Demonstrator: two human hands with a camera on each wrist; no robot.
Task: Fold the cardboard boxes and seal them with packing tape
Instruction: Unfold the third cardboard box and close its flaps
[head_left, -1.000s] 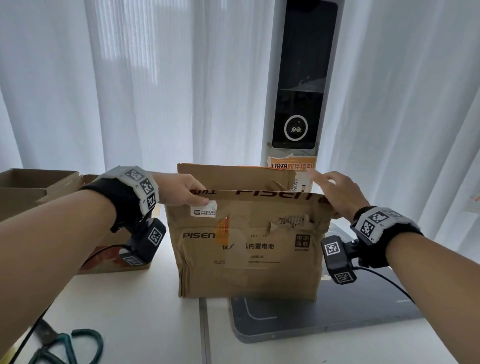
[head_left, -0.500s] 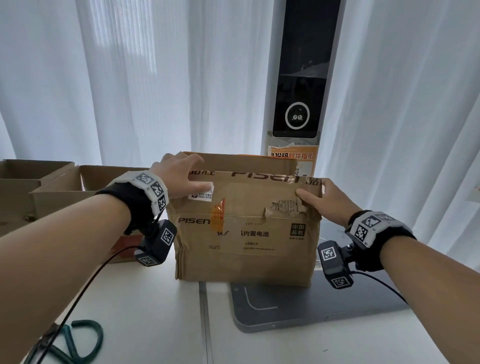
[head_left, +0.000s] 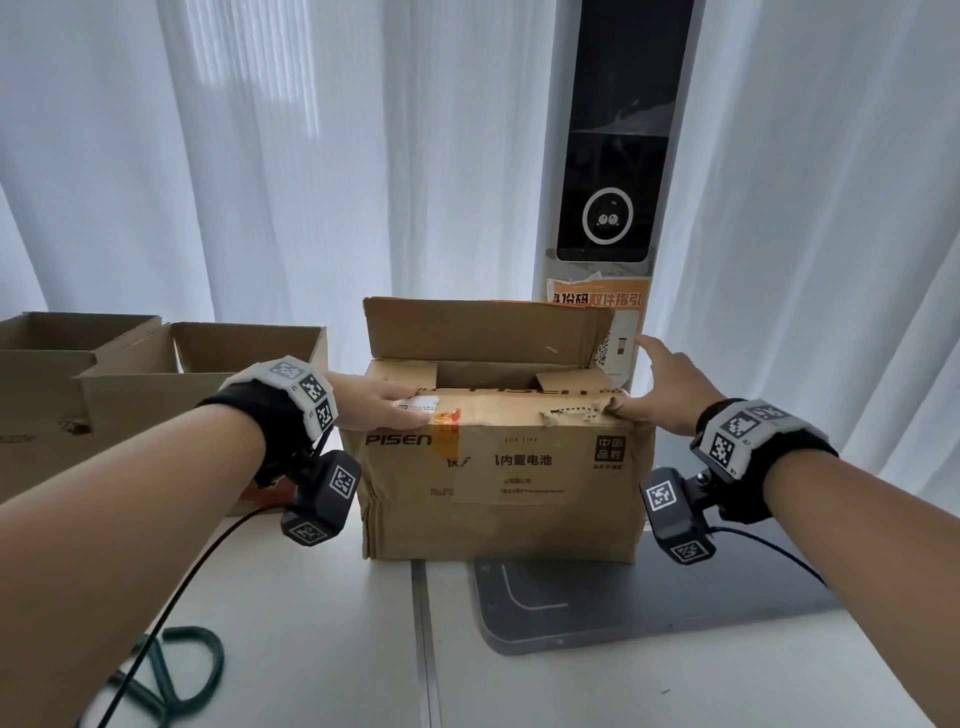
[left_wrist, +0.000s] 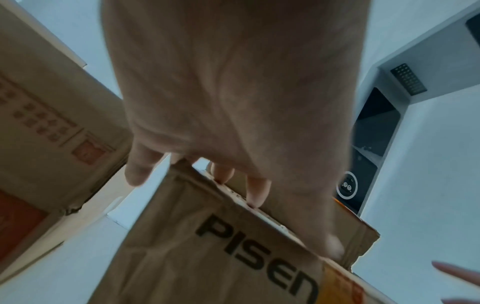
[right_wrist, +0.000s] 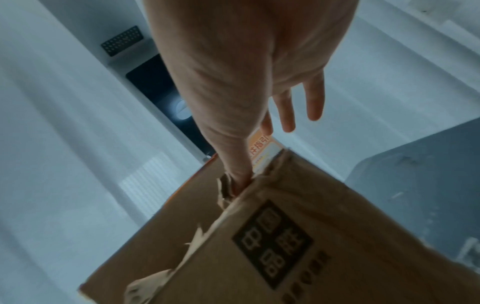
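Observation:
A worn brown PISEN cardboard box (head_left: 498, 483) stands on the white table, partly on a grey mat. Its near flap (head_left: 519, 410) lies folded flat over the top, while the far flap (head_left: 483, 330) stands upright. My left hand (head_left: 384, 405) rests on the near flap's left corner, fingers flat on top and thumb along the front edge (left_wrist: 330, 244). My right hand (head_left: 660, 395) is at the right corner. Its thumb (right_wrist: 239, 174) presses the torn edge down and its fingers reach straight out past the box. No tape is in view.
Two open cardboard boxes (head_left: 202, 374) (head_left: 47, 353) stand at the left. Green-handled scissors (head_left: 182, 670) lie at the near left beside a black cable. The grey mat (head_left: 649, 597) lies under the box's right part. A white kiosk pillar (head_left: 608, 156) and curtains stand close behind.
Both hands have pushed the near flap from nearly upright down flat onto the box top. The right hand's fingers now stretch out behind the box.

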